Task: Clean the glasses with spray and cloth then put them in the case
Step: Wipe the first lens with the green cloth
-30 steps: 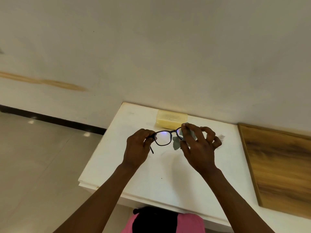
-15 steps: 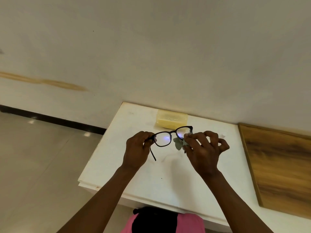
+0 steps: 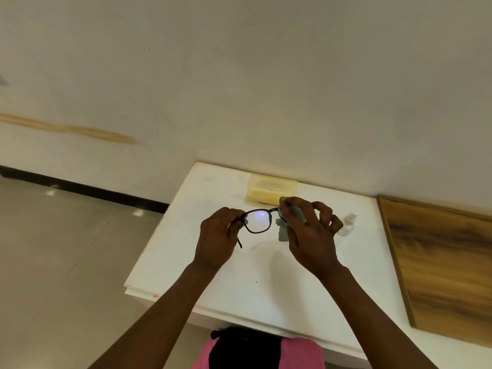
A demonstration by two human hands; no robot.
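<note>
We see black-framed glasses (image 3: 257,221) held above the tabletop (image 3: 266,283). Our left hand (image 3: 217,238) grips one end; our right hand (image 3: 308,233) pinches a grey cloth (image 3: 282,233) on the other lens.

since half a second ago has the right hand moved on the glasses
Yes. The right hand with the cloth has slid up the glasses, toward the yellow case at the table's back.

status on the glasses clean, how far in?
Mid-wipe. Spray bottle is set down on the table, so spraying looks done. In hand: left hand holds the glasses at one end; right hand pinches the cloth over the other lens. Left: finish wiping, then into the yellow case, which sits by the wall.
</note>
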